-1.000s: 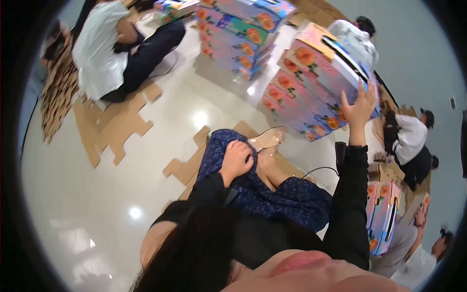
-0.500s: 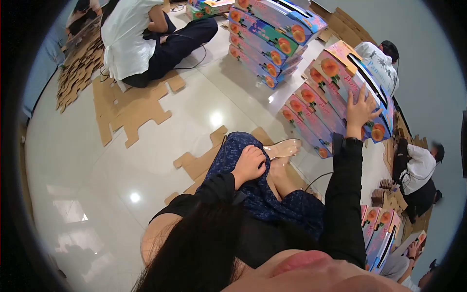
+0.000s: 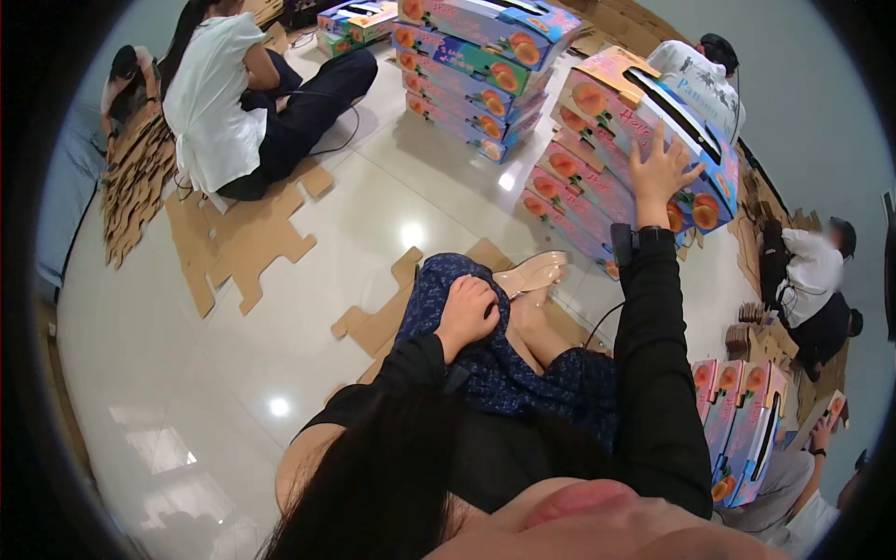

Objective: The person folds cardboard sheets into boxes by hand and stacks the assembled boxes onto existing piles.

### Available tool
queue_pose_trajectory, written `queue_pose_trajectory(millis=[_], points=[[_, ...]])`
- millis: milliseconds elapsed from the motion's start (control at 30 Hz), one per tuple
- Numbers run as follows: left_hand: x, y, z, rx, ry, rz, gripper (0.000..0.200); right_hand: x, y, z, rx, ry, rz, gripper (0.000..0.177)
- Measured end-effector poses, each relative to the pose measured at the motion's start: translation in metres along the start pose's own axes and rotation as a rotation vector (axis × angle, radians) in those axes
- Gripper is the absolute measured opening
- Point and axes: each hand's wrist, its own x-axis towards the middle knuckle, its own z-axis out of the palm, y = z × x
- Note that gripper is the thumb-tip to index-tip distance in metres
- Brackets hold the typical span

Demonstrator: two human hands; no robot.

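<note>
My right hand [image 3: 663, 175] lies with spread fingers on the top peach-printed carton [image 3: 607, 117] of a stack to my right. Its fingertips are near the dark handle slot, and the hand presses against the carton without wrapping round it. Beneath are more pink and blue cartons [image 3: 571, 191], stacked at a tilt in this view. My left hand [image 3: 469, 310] rests loosely over my knee, on the dark blue patterned cloth [image 3: 439, 271], holding nothing. Under my legs lies a flat brown cardboard cutout [image 3: 378, 313].
Another carton stack [image 3: 481, 70] stands ahead. A seated person in white [image 3: 219, 103] is at the left, beside cardboard sheets [image 3: 238, 247] and a cutout pile [image 3: 140, 187]. More people sit along the right, near further cartons [image 3: 737, 420]. A thin cable [image 3: 605, 322] runs past my leg.
The view has shifted, so the stacks and people on the right sit further left. My right hand stays on the top carton and my left hand stays on my knee.
</note>
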Motion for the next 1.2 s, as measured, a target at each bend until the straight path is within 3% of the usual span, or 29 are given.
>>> queue_pose_trajectory(millis=[133,233,433,567,600,833,1000,1100,1200], points=[[0.000,0.000,0.000,0.000,-0.009,0.001,0.012,0.001,0.001,-0.038,-0.010,-0.257,-0.069,0.096],[-0.002,-0.001,0.005,0.013,-0.021,-0.007,0.012,0.001,0.011,-0.010,-0.159,-0.172,-0.183,0.091],[-0.006,-0.004,0.002,-0.020,-0.018,-0.013,0.012,0.020,0.038,-0.010,-0.042,-0.020,-0.328,0.099],[-0.004,-0.006,0.001,-0.036,0.003,-0.015,0.013,0.050,0.047,-0.041,-0.068,-0.237,-0.321,0.114],[-0.003,-0.005,0.001,-0.040,0.010,-0.010,0.013,0.059,0.052,-0.042,-0.063,-0.193,-0.324,0.122],[0.002,-0.006,0.008,-0.054,0.010,-0.028,0.014,0.088,0.071,-0.040,-0.109,-0.068,-0.176,0.111],[0.000,-0.008,0.010,-0.046,0.023,-0.028,0.015,0.060,0.064,0.014,-0.089,-0.353,-0.298,0.093],[0.000,-0.007,0.010,-0.053,0.034,-0.023,0.015,0.043,0.059,0.026,-0.101,-0.236,-0.264,0.093],[0.001,-0.008,0.011,-0.044,0.039,-0.015,0.015,0.040,0.050,0.020,-0.039,-0.276,-0.203,0.099]])
